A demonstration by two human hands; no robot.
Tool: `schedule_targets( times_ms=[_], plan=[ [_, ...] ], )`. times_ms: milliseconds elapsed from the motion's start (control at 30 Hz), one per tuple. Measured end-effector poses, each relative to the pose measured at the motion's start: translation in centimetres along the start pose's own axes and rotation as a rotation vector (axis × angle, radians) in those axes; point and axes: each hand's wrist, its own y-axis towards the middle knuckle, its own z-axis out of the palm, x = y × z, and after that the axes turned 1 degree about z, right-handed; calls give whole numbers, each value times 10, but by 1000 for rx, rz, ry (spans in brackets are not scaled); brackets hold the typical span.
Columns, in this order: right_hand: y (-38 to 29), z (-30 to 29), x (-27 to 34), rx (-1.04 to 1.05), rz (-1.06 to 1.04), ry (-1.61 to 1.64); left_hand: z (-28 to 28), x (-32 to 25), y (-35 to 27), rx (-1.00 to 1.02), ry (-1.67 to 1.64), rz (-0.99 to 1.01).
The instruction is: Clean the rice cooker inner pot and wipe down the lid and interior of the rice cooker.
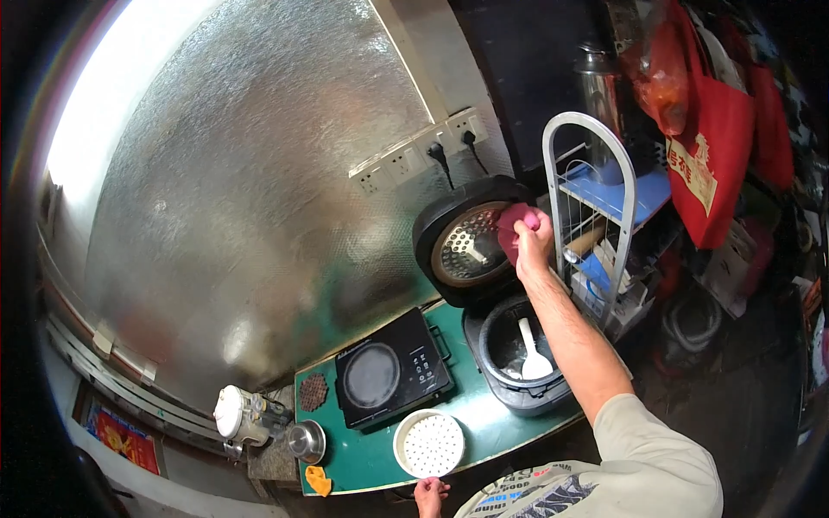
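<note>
My right hand (535, 241) grips a dark red cloth (511, 226) against the edge of the raised lid (476, 243) of a rice cooker. Beneath the lid stands the cooker's open body (518, 401), with a white rice paddle (533, 360) resting in its inner pot. My left hand (430, 493) is at the front table edge, by the near rim of a round white perforated basket (400, 447); whether its fingers hold the rim is unclear. A black electric cooktop (423, 388) lies on the green tabletop (363, 453), left of the cooker.
At the table's left are a brown trivet (313, 392), a steel bowl (307, 441) and an orange cloth (318, 481). A metal rack (631, 175) stands close to my right forearm, with a steel flask (599, 110) on it. Plugs (438, 154) sit in the wall sockets; red bags (712, 142) hang at right.
</note>
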Motion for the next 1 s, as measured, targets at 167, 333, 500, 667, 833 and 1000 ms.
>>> schedule_targets(
  times_ms=[167,333,500,667,833,1000],
  plan=[
    [-39,46,23,114,-169,-127,-4,11,6,-1,11,-1],
    [-63,49,-18,343,-465,-417,-4,23,21,-33,108,-3],
    [-71,13,-47,731,-360,-571,3,6,12,-49,71,-45],
    [-43,-51,-44,991,-566,-1074,-5,10,5,-79,56,-21],
    [-28,-78,-44,973,-670,-1171,-7,11,4,-108,40,-51],
    [-63,-59,-57,1155,-494,-990,-6,8,7,-97,64,-56]
  ],
)
